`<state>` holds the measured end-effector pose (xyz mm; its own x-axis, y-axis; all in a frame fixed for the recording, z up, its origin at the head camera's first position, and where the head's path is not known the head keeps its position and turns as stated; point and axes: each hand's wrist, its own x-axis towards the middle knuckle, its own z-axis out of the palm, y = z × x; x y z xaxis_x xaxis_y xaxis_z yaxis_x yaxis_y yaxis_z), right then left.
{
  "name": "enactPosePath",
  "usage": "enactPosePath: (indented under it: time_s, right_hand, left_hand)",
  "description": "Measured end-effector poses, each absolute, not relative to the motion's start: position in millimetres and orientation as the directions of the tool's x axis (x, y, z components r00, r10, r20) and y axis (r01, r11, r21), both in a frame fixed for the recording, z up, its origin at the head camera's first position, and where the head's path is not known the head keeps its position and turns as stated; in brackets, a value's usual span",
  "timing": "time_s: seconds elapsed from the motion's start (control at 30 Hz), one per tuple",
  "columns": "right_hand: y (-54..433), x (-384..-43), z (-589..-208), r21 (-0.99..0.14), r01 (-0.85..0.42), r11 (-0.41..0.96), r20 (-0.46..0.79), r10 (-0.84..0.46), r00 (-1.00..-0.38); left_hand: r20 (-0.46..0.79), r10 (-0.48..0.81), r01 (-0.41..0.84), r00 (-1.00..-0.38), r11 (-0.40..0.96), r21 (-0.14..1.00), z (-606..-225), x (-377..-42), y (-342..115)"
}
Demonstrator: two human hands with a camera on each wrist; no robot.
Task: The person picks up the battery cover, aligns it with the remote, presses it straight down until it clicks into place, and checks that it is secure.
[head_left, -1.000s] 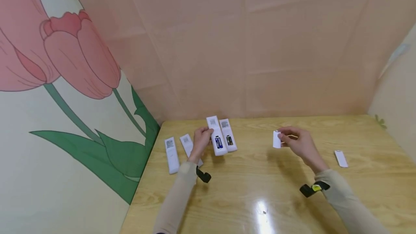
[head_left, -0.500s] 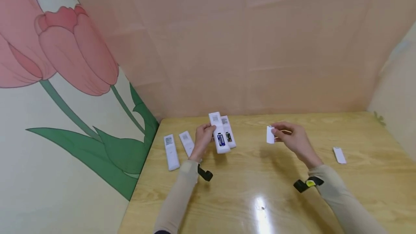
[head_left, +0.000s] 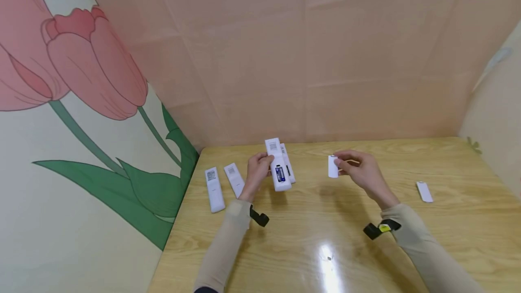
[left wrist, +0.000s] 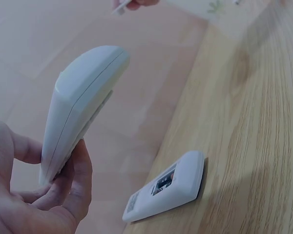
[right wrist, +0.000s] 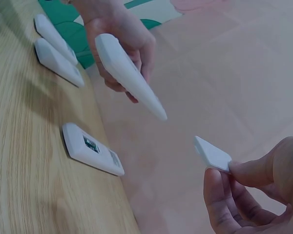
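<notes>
Above the desk (head_left: 309, 225), the left hand (head_left: 258, 167) grips a remote (head_left: 277, 161) with its battery (head_left: 280, 173) exposed, while the right hand (head_left: 360, 168) pinches a cover (head_left: 332, 167) by its edge. Tipping the remote over could spill its battery onto the desk.

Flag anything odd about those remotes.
Two remotes lack covers, batteries exposed: the held remote in the left hand, the open remote on the table. Probably theirs: the pinched cover in the right hand, the loose cover farther right.

two remotes (head_left: 214, 190) left on table (head_left: 293, 238); third remote (left wrist: 173, 189) behind raised remote (head_left: 278, 159); raised cover (head_left: 332, 167) right; second cover (head_left: 424, 192) farthest right
</notes>
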<state>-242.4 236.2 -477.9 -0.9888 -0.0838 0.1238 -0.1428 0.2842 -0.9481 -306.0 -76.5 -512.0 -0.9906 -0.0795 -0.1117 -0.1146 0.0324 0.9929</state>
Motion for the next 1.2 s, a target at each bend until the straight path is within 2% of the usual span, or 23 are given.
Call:
enactPosePath:
  time_s: [1.2]
  right_hand:
    - [202,-240,-474,-0.955,-0.194,0.225,0.174,-0.104,-0.979]
  left_hand:
    - [-0.077,-0.062,-0.078,-0.995,0.012,0.997,-518,-298,-51]
